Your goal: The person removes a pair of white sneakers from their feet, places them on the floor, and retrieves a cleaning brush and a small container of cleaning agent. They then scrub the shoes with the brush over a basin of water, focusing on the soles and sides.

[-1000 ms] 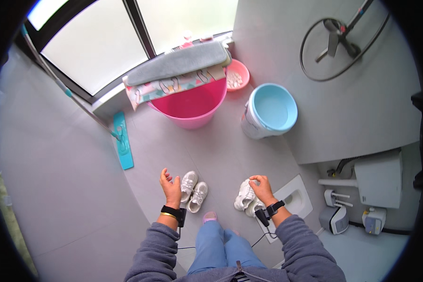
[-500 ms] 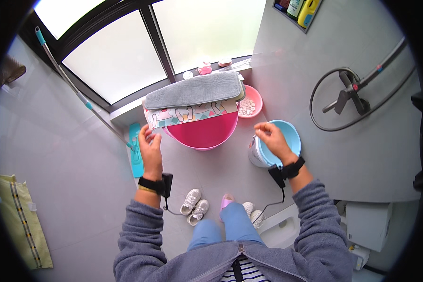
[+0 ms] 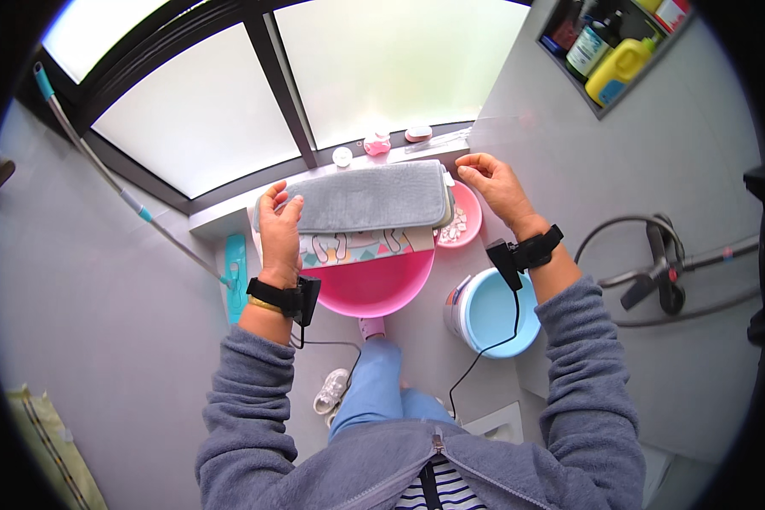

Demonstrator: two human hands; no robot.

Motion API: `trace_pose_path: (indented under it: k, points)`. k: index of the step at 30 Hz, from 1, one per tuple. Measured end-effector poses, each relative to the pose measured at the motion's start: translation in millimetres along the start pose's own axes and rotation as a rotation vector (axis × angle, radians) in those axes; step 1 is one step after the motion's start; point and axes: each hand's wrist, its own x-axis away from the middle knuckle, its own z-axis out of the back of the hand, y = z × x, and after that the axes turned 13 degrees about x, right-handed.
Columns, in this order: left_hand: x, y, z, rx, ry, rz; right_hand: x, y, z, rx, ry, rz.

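A folded grey mat [image 3: 361, 200] lies across the far part of a pink tub [image 3: 374, 289]. Under it a patterned mat [image 3: 365, 244] with coloured shapes sticks out toward me. My left hand [image 3: 279, 228] hovers at the left end of the mats, fingers loosely bent and apart; nothing shows in it. Beyond the mats' right end, my right hand [image 3: 500, 191] is raised above the edge of a small pink basin [image 3: 476, 223] with pale pieces inside. Its fingers are bent, apart from the thumb, and hold nothing.
A light blue bucket [image 3: 497, 313] stands at the right. A flat mop [image 3: 132, 200] leans at the left with its teal head [image 3: 236, 276] on the floor. Small items line the window ledge [image 3: 399, 144]. A shower hose [image 3: 599, 234] hangs right; white shoes [image 3: 332, 391] lie near my legs.
I have stepped forward, with one foot now close to the pink tub. Both hands have moved ahead, the left to the mats' left end and the right past the bucket toward the small basin.
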Motion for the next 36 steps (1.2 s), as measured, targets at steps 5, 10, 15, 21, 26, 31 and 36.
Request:
trace_pose_path:
  k: [5, 10, 15, 21, 26, 31, 36]
  points:
    - [-102.2, -46.6, -15.8, -0.165, -0.015, 0.051, -107.9, 46.1, -5.3, 0.117, -0.068, -0.143]
    - [-185.5, -81.3, -50.1, -0.195, -0.06, 0.13, -204.8, 69.7, -6.6, 0.223, -0.08, -0.124]
    - [-273.3, -139.5, -82.0, -0.265, -0.017, 0.163, -309.1, 127.0, -17.0, 0.231, -0.041, -0.154]
    - [-349.4, -270.1, -77.8, -0.671, 0.016, 0.173, -386.2, 265.4, -52.0, 0.558, -0.147, -0.272]
    - [-382.9, -358.2, -75.0, -0.887, 0.052, 0.217, -414.9, 346.2, -70.4, 0.705, -0.095, -0.293]
    - [-409.7, -408.9, -69.4, -1.072, 0.036, 0.244, -432.0, 409.7, -90.3, 0.834, -0.135, -0.261]
    - [-435.4, -422.2, -71.0, -1.222, -0.044, 0.344, -451.5, 443.9, -113.7, 0.942, -0.148, -0.189]
